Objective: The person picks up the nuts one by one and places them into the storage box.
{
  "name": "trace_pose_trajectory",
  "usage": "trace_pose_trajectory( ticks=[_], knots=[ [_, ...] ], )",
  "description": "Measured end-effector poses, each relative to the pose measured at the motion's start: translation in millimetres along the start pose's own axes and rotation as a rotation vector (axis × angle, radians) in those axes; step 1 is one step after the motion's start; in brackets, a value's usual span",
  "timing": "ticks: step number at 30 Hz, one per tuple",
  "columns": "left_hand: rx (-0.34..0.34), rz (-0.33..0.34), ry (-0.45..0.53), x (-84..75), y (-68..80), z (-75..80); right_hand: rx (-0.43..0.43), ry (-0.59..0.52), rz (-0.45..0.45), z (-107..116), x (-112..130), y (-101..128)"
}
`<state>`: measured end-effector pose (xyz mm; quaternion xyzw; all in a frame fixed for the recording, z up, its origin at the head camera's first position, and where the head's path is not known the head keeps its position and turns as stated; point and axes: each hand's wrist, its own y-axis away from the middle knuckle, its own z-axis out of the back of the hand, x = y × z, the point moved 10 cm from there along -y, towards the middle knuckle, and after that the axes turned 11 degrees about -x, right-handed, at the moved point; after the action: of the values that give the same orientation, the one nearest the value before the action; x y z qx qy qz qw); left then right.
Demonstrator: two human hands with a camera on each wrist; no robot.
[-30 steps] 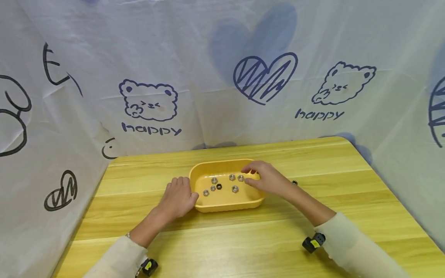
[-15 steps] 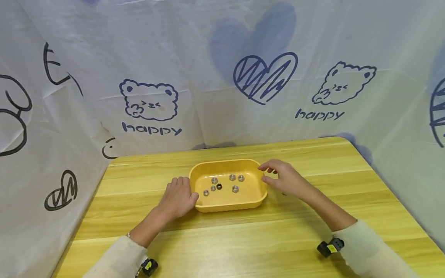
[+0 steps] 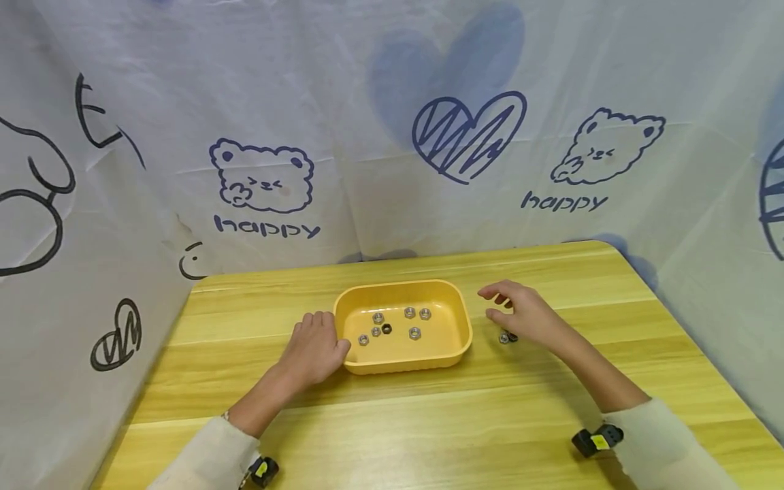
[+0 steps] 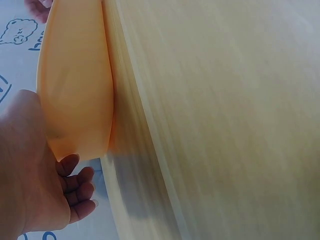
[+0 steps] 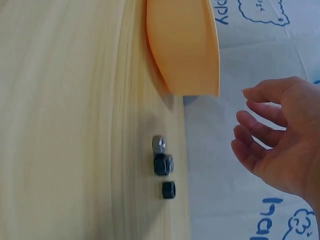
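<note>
Cream-sleeved, a person's left hand (image 3: pixel 314 348) grips the left end of a yellow tray (image 3: pixel 404 367) at the lower centre of the frame, thumb at the rim. The right hand (image 3: pixel 528 314), right of the tray and apart from it, holds nothing, its fingers loosely curved. Near that hand, a silver nut (image 3: pixel 503 338) and a dark nut (image 3: pixel 513 336), partly hidden, lie on a wood-grain table (image 3: pixel 392 422). The right wrist view shows more at its lower centre: two black nuts (image 5: pixel 168 190) and two silver, one largely behind a black one. Inside the tray sit seven nuts: a black nut (image 3: pixel 386 329) and three silver toward the left, three silver toward the right. Across the upper frame hangs a white sheet (image 3: pixel 367 204) with hearts, bear drawings and the word "happy."
</note>
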<state>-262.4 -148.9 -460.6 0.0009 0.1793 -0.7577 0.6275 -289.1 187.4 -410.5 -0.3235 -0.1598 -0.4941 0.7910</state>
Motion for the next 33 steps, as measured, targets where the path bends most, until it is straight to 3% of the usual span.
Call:
trace_pose_trajectory(
  ticks=[18,33],
  knots=[
    [0.008,0.005,0.007,-1.2,0.5,1.8,-0.022,0.039,-0.077,20.6,-39.9,11.7],
    [-0.001,0.002,-0.001,-1.3,1.1,0.2,-0.016,0.052,-0.074,23.5,-67.3,14.6]
  ],
)
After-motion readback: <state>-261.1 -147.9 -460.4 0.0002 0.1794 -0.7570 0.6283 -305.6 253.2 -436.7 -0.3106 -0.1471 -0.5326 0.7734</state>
